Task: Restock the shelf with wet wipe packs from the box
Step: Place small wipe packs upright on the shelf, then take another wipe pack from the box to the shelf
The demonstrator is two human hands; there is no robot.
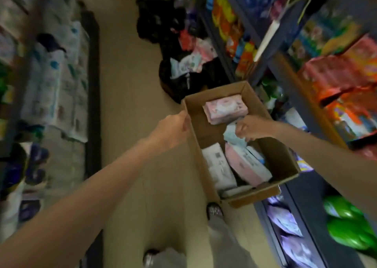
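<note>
An open cardboard box [283,157] stands on the floor beside the right-hand shelf. Inside it lie several wet wipe packs: a pink one [225,108] at the far end, a white one [219,165] and a pink one [246,165] at the near end. My right hand [253,128] is inside the box and grips a pale blue pack [234,138] near the middle. My left hand [173,129] holds the box's left rim with its fingertips.
The shelf [306,96] on the right is full of orange and green packages. Another shelf [51,84] with white packs lines the left. Black bags [183,72] with goods lie beyond the box. My feet [214,210] stand just before it.
</note>
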